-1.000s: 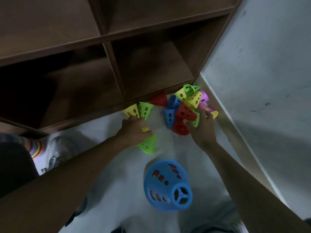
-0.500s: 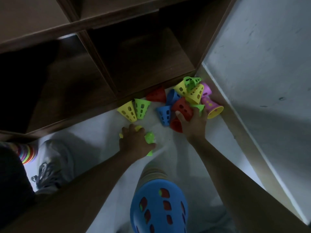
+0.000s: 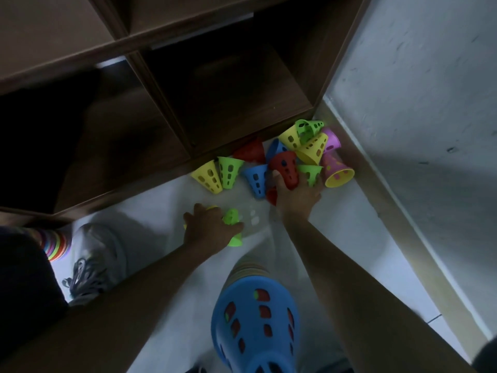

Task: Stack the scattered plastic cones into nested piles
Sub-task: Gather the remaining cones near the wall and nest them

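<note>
Blue basket (image 3: pixel 255 319): nearest to me, mouth down on the floor (image 3: pixel 166 205), its lower edge cut off by the frame; I see red and green shapes through its slots but cannot tell what they are.
Grey shoe (image 3: pixel 94 262): near left, beside a striped sock (image 3: pixel 55 244); both crowd the floor's left side.
Open room: I read a bare strip of floor between my two forearms, and more along the right, up to the pale skirting (image 3: pixel 382 200) under the wall.
Left hand (image 3: pixel 209 228): grip curled round a green cone (image 3: pixel 232 227); a sliver of yellow shows at the fingertips, most likely a second cone, mostly hidden.
Right hand (image 3: pixel 297 193): grip reaching into the pile, thumb and fingers closing on the red cone (image 3: pixel 285 168); the palm hides what lies below it, apart from a red edge.
Cone pile (image 3: pixel 304 154): heaped in the floor's far right corner, where shelf meets wall; yellow, green, blue, red and pink cones tipped on one another.
Yellow-green pair (image 3: pixel 217 172): two cones side by side, touching, at the shelf's foot, just beyond my left hand.
Shelf unit (image 3: pixel 228 103): dark wooden compartments closing off the far edge; their depths are too dim for me to read.
</note>
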Demonstrator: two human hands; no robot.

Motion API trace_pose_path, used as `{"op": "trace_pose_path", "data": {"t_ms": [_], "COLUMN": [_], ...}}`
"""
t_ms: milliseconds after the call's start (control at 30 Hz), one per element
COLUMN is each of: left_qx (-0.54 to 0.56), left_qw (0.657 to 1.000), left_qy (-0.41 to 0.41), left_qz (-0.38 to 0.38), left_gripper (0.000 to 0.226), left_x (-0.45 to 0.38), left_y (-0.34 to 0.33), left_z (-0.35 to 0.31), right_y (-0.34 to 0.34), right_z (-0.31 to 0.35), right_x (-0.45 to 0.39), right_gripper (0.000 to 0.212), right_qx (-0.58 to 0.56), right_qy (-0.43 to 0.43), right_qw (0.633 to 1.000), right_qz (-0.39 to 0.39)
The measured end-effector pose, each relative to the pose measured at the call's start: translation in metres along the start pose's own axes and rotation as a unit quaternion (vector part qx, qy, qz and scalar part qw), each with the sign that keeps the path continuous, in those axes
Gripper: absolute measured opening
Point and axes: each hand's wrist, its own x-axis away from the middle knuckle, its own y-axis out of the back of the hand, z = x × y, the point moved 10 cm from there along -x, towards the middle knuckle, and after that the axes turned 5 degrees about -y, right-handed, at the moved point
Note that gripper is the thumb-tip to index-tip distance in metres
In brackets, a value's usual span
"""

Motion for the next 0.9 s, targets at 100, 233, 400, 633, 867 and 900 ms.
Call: {"op": "trace_pose_path", "data": {"t_ms": [100, 233, 400, 633, 867, 900], "left_qx": [0.066, 0.150, 0.201, 0.271, 0.415, 0.424], "left_qw": [0.998, 0.989, 0.979, 0.961, 0.904, 0.899], "left_qy": [0.020, 0.013, -0.002, -0.006, -0.088, -0.101], "left_qz": [0.011, -0.017, -0.031, -0.053, -0.048, -0.053], "left_gripper": [0.068, 0.063, 0.063, 0.070, 0.046, 0.038], "left_x": [0.001, 0.001, 0.011, 0.033, 0.081, 0.094], "left_y": [0.011, 0.030, 0.060, 0.093, 0.127, 0.139], "left_z": [0.003, 0.002, -0.004, -0.020, -0.055, -0.061], "right_y": [-0.002, -0.005, 0.001, 0.031, 0.074, 0.082], "right_z": [-0.003, -0.010, -0.020, -0.024, 0.018, 0.026], "right_x": [0.001, 0.006, 0.014, 0.025, 0.035, 0.037], "right_gripper": [0.064, 0.066, 0.064, 0.053, 0.040, 0.037], "right_qx": [-0.007, -0.017, -0.041, -0.107, -0.169, -0.178], "right_qy": [0.002, 0.007, -0.006, -0.004, 0.048, 0.057], "right_qw": [1.000, 1.000, 0.999, 0.994, 0.984, 0.982], "right_qz": [0.005, 0.004, 0.009, 0.005, 0.004, -0.001]}}
